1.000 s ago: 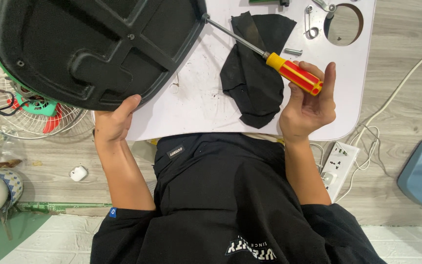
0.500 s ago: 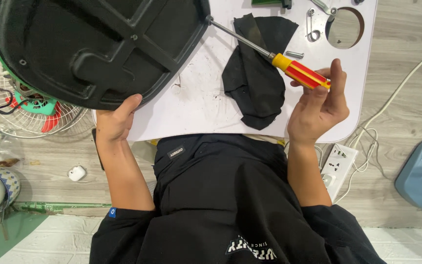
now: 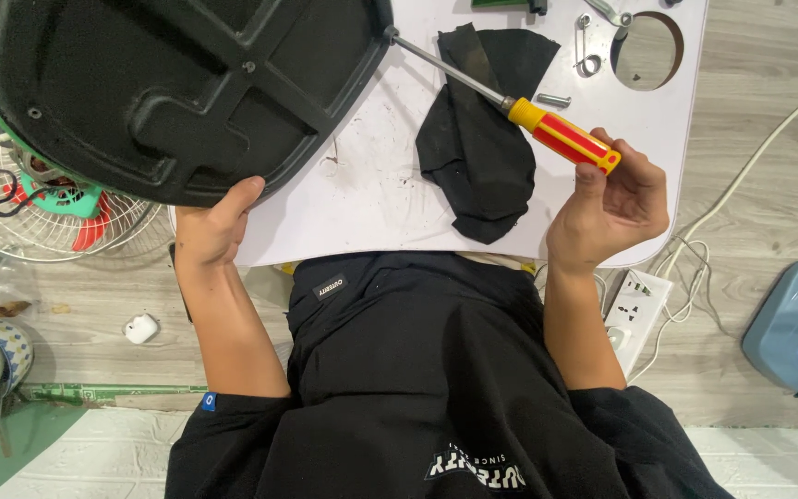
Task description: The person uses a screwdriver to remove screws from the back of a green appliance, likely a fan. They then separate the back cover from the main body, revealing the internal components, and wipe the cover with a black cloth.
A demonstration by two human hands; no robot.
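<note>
The black moulded shell [image 3: 177, 92] is steadied at its lower edge by the left hand [image 3: 210, 231], overhanging the worktop [image 3: 371, 185]; a red-and-yellow screwdriver [image 3: 510, 106] (tip at the rim) is gripped by the right hand [image 3: 611, 208], apparently driving 1 screw; firm alignment seems needed next

Black short-sleeved shirt, bare forearms

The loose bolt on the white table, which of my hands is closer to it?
Right. The right hand holds the screwdriver handle just below and right of the bolt. The left hand grips the black cover's edge far across the table.
</note>
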